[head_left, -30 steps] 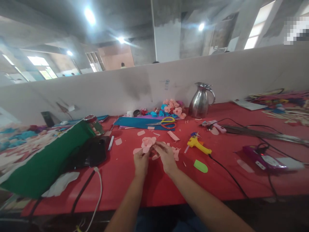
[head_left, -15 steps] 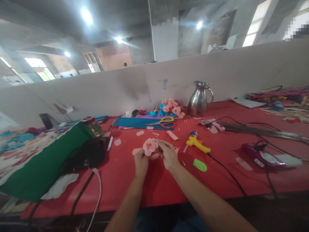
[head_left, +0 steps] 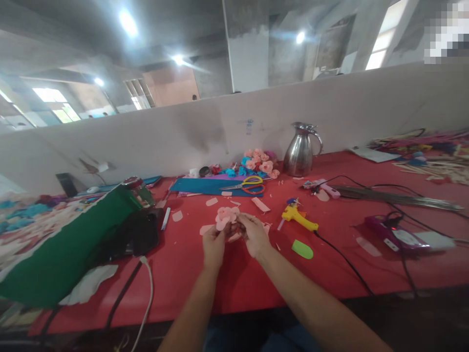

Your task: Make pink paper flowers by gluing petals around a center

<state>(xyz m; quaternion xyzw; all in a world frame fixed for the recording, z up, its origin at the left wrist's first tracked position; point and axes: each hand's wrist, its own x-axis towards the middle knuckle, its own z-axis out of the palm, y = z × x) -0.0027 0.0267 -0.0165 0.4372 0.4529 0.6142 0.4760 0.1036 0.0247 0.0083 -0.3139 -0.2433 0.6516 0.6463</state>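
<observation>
A pink paper flower (head_left: 226, 217) is held up between my two hands, above the red table. My left hand (head_left: 214, 248) is closed on the flower's lower left side, thumb and fingers together. At its right edge, my right hand (head_left: 254, 235) pinches a petal, and the fingertips are partly hidden behind it. Loose pink petal pieces lie under and around the hands. To the right rests a yellow glue gun (head_left: 299, 218) with its cord trailing towards the table's front edge. Beyond the flower, scissors (head_left: 249, 185) with yellow and red handles lie on a blue sheet (head_left: 205, 186).
A steel jug (head_left: 299, 155) stands at the back near a pile of pink and blue flowers (head_left: 259, 162). On the right are a purple power box (head_left: 392, 234), cords and a bundle of wires (head_left: 388, 197). A green board (head_left: 73, 244) stands left; a green piece (head_left: 302, 249) lies right.
The flower has tilted, so its open centre no longer faces me and its petals show from the side. Both hands stay nearly in place, and the view has shifted slightly.
</observation>
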